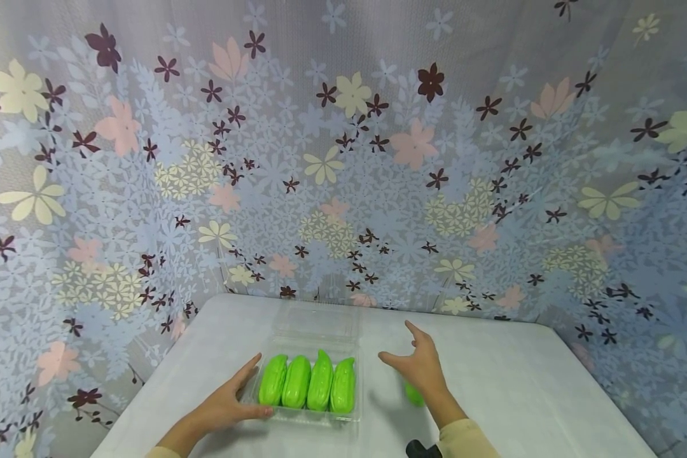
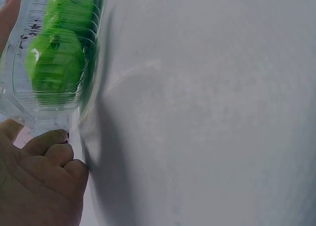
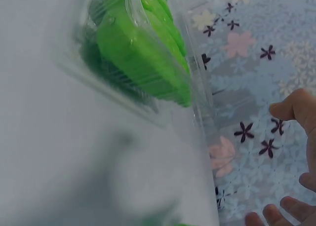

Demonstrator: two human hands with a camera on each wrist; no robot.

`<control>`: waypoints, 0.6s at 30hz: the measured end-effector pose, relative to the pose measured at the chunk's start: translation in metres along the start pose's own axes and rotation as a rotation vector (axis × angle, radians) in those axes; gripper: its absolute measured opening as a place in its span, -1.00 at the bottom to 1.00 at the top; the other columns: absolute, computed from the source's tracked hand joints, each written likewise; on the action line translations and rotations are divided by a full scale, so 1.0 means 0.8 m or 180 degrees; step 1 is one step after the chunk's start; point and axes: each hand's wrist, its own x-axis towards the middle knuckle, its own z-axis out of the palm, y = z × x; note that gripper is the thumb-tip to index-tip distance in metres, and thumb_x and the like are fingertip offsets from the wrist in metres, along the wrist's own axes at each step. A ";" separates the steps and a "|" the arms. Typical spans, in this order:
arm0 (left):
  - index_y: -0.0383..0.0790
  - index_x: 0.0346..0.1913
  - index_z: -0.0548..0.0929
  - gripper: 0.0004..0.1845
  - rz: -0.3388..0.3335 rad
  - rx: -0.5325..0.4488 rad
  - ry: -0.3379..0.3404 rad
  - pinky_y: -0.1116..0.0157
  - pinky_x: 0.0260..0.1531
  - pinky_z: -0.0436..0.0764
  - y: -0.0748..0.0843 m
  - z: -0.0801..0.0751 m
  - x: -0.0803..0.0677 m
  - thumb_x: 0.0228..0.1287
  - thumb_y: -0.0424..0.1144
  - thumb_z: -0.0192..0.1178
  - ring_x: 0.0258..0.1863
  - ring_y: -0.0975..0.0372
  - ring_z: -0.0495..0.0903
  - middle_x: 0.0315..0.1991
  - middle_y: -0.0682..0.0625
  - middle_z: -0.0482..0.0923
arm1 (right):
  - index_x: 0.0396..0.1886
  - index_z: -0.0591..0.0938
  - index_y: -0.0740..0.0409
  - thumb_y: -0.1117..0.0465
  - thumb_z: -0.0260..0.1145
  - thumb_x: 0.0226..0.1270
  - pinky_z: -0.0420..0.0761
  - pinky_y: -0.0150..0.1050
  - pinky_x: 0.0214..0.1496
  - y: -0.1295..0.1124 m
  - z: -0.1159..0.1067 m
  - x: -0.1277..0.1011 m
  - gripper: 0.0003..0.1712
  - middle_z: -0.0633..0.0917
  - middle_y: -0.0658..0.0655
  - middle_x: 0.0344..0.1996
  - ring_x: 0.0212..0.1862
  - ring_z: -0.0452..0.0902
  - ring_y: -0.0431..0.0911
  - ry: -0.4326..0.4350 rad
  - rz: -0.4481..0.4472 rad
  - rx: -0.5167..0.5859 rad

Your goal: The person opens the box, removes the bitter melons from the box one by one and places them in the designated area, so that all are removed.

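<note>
Flowered curtain [image 1: 343, 159] is hanging behind and around a pale tabletop [image 1: 521, 381], its yellow, pink, dark red and blue blossoms reaching down to the far edge. Left of centre on this surface, as you are seeing in the head view, a clear plastic box [image 1: 315, 416] is sitting with its transparent lid [image 1: 317, 318] lying folded back on the far side. Inside the box, four bright green vegetables [image 1: 319, 385] are lying side by side in one row, their narrow ends pointing away from you.

Your left hand [image 1: 226, 402] is holding the box at its left side, the thumb resting along the near edge and the forefinger reaching toward the far left corner; in the left wrist view, the other fingers are curling just beside the box's lower end. Your right hand [image 1: 420, 362] is hovering to the right of the box, well apart from it, thumb and forefinger spreading wide and gripping nothing. Below that hand, a single green vegetable [image 1: 414, 395] is lying on the tabletop, partly hidden by your wrist. Beige sleeves [image 1: 466, 439] are covering your forearms, and a black object [image 1: 420, 449] is showing beside the right cuff, its kind being impossible to tell.
</note>
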 end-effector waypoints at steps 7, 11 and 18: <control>-0.14 0.64 -0.06 0.23 0.0031 0.0002 -0.0025 -0.16 0.43 0.07 0.001 -0.001 0.000 0.06 -0.03 0.57 0.50 -0.28 -0.04 0.51 -0.46 0.02 | 0.51 0.32 0.20 0.02 0.65 0.00 0.61 0.19 0.09 -0.019 0.014 -0.001 0.11 0.34 0.42 0.38 0.27 0.43 0.30 -0.0063 -0.0146 0.0043; -0.13 0.64 -0.06 0.23 0.0028 -0.0011 -0.0035 -0.15 0.44 0.07 0.001 -0.002 -0.001 0.06 -0.03 0.56 0.51 -0.28 -0.04 0.51 -0.46 0.01 | 0.51 0.34 0.17 0.02 0.68 -0.05 0.66 0.14 0.04 -0.026 0.022 -0.003 0.13 0.38 0.38 0.36 0.25 0.46 0.29 -0.0133 -0.0224 0.0135; -0.14 0.64 -0.07 0.23 0.0023 -0.0003 -0.0037 -0.15 0.44 0.08 0.001 -0.001 -0.001 0.06 -0.03 0.56 0.51 -0.28 -0.04 0.51 -0.46 0.01 | 0.52 0.34 0.11 0.06 0.70 -0.06 0.68 0.11 0.03 -0.036 0.033 -0.007 0.13 0.40 0.35 0.35 0.24 0.48 0.27 -0.0341 -0.0243 0.0258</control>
